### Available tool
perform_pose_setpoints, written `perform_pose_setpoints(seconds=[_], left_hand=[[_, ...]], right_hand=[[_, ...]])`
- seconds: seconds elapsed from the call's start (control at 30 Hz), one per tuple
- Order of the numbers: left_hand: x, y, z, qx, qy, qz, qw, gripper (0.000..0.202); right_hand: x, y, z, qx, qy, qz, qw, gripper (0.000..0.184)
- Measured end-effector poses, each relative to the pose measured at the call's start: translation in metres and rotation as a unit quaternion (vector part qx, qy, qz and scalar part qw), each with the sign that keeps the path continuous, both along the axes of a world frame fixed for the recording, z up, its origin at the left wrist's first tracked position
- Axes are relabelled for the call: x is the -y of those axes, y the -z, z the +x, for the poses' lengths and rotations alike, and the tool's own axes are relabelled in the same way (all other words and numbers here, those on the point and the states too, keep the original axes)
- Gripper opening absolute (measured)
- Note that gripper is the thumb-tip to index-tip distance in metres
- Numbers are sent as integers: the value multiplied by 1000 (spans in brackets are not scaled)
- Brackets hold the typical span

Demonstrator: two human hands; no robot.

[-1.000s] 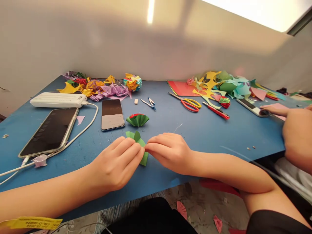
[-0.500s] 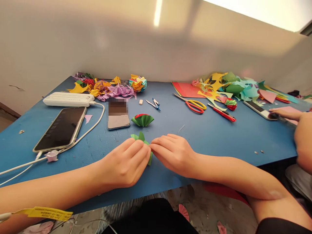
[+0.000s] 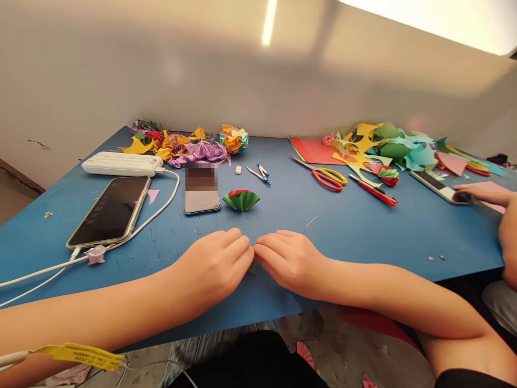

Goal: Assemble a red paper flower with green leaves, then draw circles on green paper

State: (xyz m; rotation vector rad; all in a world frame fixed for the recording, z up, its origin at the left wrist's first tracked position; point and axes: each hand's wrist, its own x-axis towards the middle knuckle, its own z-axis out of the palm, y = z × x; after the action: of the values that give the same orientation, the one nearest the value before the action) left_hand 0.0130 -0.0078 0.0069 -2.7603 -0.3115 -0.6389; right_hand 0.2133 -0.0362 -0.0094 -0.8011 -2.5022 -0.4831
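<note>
Both hands meet close to the front of the blue table [image 3: 363, 231]. My left hand [image 3: 220, 264] is closed, fingertips pinched on a piece of green paper [image 3: 252, 267], most of which is hidden behind the fingers. Touching it from the other side, my right hand [image 3: 293, 264] is closed too, its fingertips pressed on the same paper. Just beyond my hands a pleated green and red paper fan [image 3: 241, 200] rests on the table. Left of the fan lies a phone [image 3: 202, 200] with its screen up.
Scissors [image 3: 328, 179], a red cutter [image 3: 374, 190], a compass [image 3: 258, 173] and an eraser [image 3: 238, 170] lie farther back. Paper scraps [image 3: 194, 148] line the wall. A larger phone [image 3: 109, 210] and white power bank [image 3: 121, 163] are at left. Another person's hand [image 3: 488, 195] is at right.
The green paper showed several petal-like points above my fingers; now only a small bit shows below them. My hands stay together, and the whole view has shifted slightly.
</note>
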Motion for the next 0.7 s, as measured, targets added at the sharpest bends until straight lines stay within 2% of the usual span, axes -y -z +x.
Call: perform_pose_setpoints(seconds=[0.07, 0.17, 0.27, 0.37, 0.43, 0.47, 0.53, 0.6, 0.63, 0.7], left_hand=[[-1, 1, 0, 17, 28, 73, 997, 20], [-2, 1, 0, 17, 27, 72, 997, 21], [-3, -2, -1, 24, -6, -50, 998, 20], [-3, -7, -2, 59, -53, -218, 973, 17], [-3, -10, -3, 71, -68, -249, 963, 16], [-3, -11, -3, 68, -56, -215, 973, 16], [-3, -11, -4, 40, 5, -67, 997, 19], [-3, -11, -4, -3, 68, 84, 994, 20], [-3, -10, -4, -16, 81, 123, 989, 20], [-3, -10, -3, -20, 61, 109, 992, 20]], right_hand=[[-1, -1, 1, 7, -4, 14, 1000, 18], [-1, -5, 1, 28, -9, 53, 998, 17], [0, -8, 2, 65, -24, 129, 989, 11], [3, -10, 3, 110, -41, 200, 973, 12], [3, -11, 3, 120, -39, 208, 970, 14], [3, -11, 3, 110, -33, 192, 975, 12], [0, -11, 3, 69, -18, 126, 990, 9], [-3, -12, 3, 25, -7, 42, 999, 12], [-4, -12, 4, 13, -4, 14, 1000, 13], [-5, -14, 4, 18, -4, 13, 1000, 13]])
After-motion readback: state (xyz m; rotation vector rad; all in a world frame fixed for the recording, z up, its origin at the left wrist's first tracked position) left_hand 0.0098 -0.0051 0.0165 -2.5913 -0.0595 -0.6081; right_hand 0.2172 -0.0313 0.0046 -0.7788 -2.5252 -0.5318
